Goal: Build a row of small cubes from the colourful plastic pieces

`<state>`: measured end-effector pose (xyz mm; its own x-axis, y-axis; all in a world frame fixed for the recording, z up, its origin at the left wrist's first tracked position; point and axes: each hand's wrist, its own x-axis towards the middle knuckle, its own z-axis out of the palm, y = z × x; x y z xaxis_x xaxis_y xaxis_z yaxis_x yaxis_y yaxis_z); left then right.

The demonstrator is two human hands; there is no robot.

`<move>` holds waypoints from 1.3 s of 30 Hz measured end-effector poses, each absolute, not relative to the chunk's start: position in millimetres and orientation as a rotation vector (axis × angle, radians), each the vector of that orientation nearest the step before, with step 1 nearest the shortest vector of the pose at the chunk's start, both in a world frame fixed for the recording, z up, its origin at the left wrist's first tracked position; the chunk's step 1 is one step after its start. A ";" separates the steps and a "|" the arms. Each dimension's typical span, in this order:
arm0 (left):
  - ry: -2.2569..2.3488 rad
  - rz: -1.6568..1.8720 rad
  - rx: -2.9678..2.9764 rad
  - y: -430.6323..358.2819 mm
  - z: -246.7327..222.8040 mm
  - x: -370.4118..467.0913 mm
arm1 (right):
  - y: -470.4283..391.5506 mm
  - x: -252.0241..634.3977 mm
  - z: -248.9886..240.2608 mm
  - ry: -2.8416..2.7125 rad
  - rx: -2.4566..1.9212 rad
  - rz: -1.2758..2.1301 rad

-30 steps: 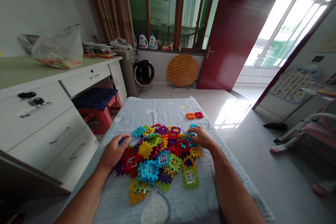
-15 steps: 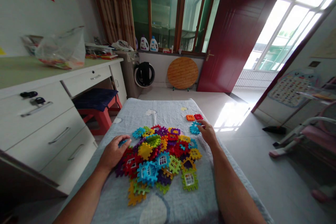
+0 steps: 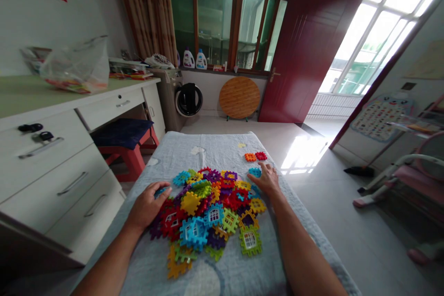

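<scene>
A heap of colourful plastic interlocking building tiles point(image 3: 211, 212) lies on the cloth-covered table. My left hand point(image 3: 147, 206) rests at the heap's left edge, its thumb and fingers closed around a blue tile point(image 3: 160, 192) that is partly hidden. My right hand point(image 3: 268, 179) is open at the far right, fingers apart, just over a light blue tile point(image 3: 255, 172) lying flat. Beyond it, an orange tile point(image 3: 250, 157) and a red tile point(image 3: 261, 156) sit side by side. A green window tile point(image 3: 250, 240) lies at the heap's near right.
The table wears a pale blue patterned cloth point(image 3: 222, 143). To the left stand a white desk with drawers point(image 3: 52, 166) and a red stool with a dark top point(image 3: 125, 134). A washing machine point(image 3: 169, 97), a folded round table point(image 3: 239, 97) and a red door point(image 3: 301, 46) are farther back.
My right hand has let go of the light blue tile, its fingers spreading. That tile now lies just behind the orange and red ones. My left hand has stayed in place.
</scene>
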<state>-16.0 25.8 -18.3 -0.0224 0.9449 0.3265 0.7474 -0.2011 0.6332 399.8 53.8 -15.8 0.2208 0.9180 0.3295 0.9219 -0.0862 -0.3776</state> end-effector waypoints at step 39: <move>1.760 1.063 2.031 27.1 -21.7 -17.5 | 54.3 380.6 -11.4 -1.609 -2.253 -0.046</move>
<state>-17.5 27.1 -21.7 0.0034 0.9341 0.3571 0.7510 -0.2382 0.6158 380.6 54.3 -11.4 0.3476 0.9071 0.2374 0.9191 -0.2795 -0.2778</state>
